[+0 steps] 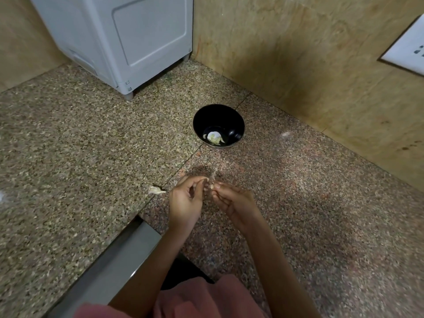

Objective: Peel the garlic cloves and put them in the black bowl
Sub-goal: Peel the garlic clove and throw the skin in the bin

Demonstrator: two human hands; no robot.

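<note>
At the bottom edge, a pink garment (206, 299) and 2 bare forearms reach forward over a speckled stone counter (68, 157). The left hand (185, 199) and the right hand (231, 198) meet fingertip to fingertip. Both have curled fingers and pinch 1 small garlic clove (210, 185) between them, just above the counter (it is tiny and partly hidden, so how much skin remains cannot be told).

The peeling would likely go best if 1 hand holds the clove steady while a nail of the other lifts the papery skin at the tip and draws it along the length. Squeezing would risk bruising it.

Just left of the left hand, 1 pale garlic piece (156, 190) lies on the counter; whether it is clove or husk is unclear. Farther on, well apart from the hands, sits 1 black bowl (206, 115). At its bottom is a small cluster of peeled cloves (214, 137), perhaps 3, too bunched to count surely.

Beyond, 1 white appliance (119, 37) stands against the tiled wall (298, 53), and 1 white wall plate (410, 47) shows at the right edge.
</note>
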